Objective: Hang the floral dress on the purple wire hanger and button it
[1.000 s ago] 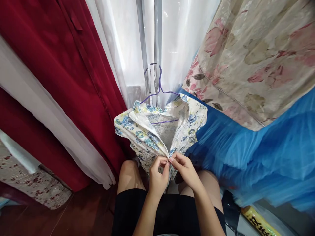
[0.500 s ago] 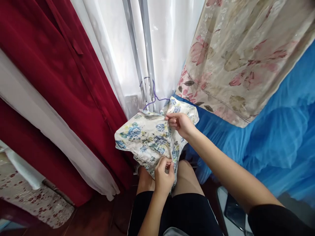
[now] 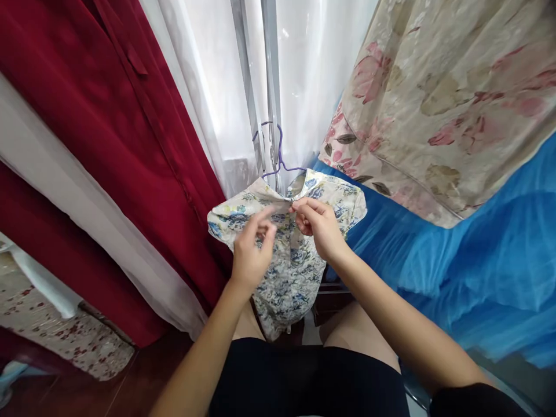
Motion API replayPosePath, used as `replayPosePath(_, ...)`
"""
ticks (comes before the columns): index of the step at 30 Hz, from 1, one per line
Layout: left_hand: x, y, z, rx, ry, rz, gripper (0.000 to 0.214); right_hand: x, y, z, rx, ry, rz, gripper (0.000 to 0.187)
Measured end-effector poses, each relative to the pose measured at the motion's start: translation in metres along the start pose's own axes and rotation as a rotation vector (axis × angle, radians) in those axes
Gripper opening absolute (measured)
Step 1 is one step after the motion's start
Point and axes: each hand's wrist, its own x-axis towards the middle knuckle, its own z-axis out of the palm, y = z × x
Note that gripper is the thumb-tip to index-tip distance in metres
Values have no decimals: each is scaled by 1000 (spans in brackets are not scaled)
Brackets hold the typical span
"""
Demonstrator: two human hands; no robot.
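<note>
White curtain (image 3: pixel 317 69) behind garment (image 3: pixel 289 278), right hand (image 3: pixel 320 227) at neckline (image 3: pixel 287 199), left hand (image 3: pixel 252 250) half-curled.

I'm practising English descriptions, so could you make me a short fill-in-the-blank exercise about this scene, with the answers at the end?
1. The floral garment hangs on a hanger whose colour is ____.
2. The hand pinching the garment at its neckline is the person's ____ one.
3. The gauzy fabric showing below the pink-flowered cloth is ____.

Missing words: purple; right; blue.
</note>
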Motion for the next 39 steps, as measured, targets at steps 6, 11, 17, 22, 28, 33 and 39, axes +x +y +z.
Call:
replayPosePath(6,65,36,2,205,-76,192,17,0,-2,-4,-17,28,-132,20)
replayPosePath(11,72,39,7,213,4,210,14,16,12,-7,7,31,-119,22)
replayPosePath(17,88,4,-33,-6,297,87,18,10,51,-6,-19,46,11,21)
replayPosePath(22,86,-65,-78,-376,610,-292,14,-10,53,-16,-35,-28,36,19)
replayPosePath(28,9,-106,-46,-874,852,-944,18,-25,44,-11,36,-50,104,21)
replayPosePath(33,-67,-92,13,-964,748,-1160,20,-49,64,-41,214,195,176,24)
replayPosePath(39,-102,-44,61,-1009,653,-1039,22,-125,122,-100,392,632,101,26)
